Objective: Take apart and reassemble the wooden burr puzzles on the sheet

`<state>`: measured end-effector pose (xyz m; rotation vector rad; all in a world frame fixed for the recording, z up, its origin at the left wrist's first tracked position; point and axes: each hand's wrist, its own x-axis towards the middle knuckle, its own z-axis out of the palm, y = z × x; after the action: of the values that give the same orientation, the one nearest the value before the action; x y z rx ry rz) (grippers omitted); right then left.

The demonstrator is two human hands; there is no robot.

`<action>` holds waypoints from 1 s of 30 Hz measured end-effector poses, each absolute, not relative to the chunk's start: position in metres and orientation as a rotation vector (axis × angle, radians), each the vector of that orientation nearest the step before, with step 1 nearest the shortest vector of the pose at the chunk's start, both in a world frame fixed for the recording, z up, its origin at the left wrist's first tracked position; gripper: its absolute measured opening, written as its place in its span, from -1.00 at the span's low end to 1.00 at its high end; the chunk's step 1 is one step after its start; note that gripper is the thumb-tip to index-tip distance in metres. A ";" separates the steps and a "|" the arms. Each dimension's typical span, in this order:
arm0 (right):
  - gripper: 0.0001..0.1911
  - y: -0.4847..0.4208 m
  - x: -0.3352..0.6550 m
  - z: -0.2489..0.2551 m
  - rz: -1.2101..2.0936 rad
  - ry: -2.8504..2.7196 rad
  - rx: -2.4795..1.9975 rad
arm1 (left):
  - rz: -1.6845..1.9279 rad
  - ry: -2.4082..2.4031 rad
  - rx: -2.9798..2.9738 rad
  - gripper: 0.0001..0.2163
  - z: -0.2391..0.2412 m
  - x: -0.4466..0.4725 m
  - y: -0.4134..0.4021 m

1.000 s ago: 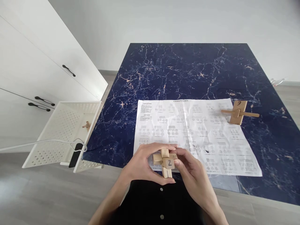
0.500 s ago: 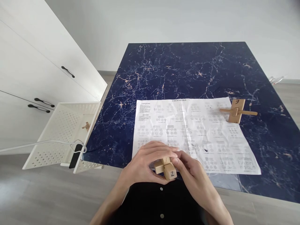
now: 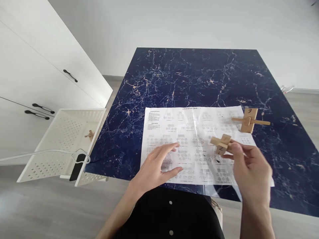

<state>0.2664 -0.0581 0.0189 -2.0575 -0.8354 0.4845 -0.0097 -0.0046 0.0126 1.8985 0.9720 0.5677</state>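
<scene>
A small wooden interlocking puzzle (image 3: 222, 145) of crossed bars, with inked numerals on its faces, is pinched at one end by my right hand (image 3: 251, 167). It is above the right half of a creased paper sheet (image 3: 186, 132) printed with rows of small diagrams. Over the sheet's lower left lies my left hand (image 3: 158, 164), thumb and fingers apart and nothing between them. Beyond my right hand, at the sheet's upper right corner, rests a second wooden puzzle (image 3: 250, 120), a flat block marked 3 with a thin bar crossing it.
Everything lies on a dark blue marbled table (image 3: 189, 79). To the left stands a white perforated basket (image 3: 53, 149) with a wooden cross piece (image 3: 90, 134) inside. A white cable (image 3: 37, 153) runs over it to the table's edge. A white cabinet (image 3: 50, 49) is beside it.
My right hand has carried the puzzle from between both hands out to the right and away from my body. The left hand has let go of it and opened over the sheet.
</scene>
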 end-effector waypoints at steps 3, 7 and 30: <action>-0.53 -0.048 0.293 0.015 0.147 -0.768 -2.188 | 0.562 0.994 1.934 -0.53 0.013 -0.008 -0.003; -0.59 -0.044 0.312 0.009 -0.019 -0.786 -2.214 | 0.592 1.002 1.990 -0.60 0.012 -0.007 -0.003; -0.69 -0.070 0.258 -0.003 0.641 -0.997 -1.797 | 0.748 1.554 2.323 -0.63 0.001 -0.071 -0.009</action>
<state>0.2584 -0.0695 -0.0033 -1.7968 -0.9973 0.6413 -0.0705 -0.0092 0.0012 2.3231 1.5545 0.7482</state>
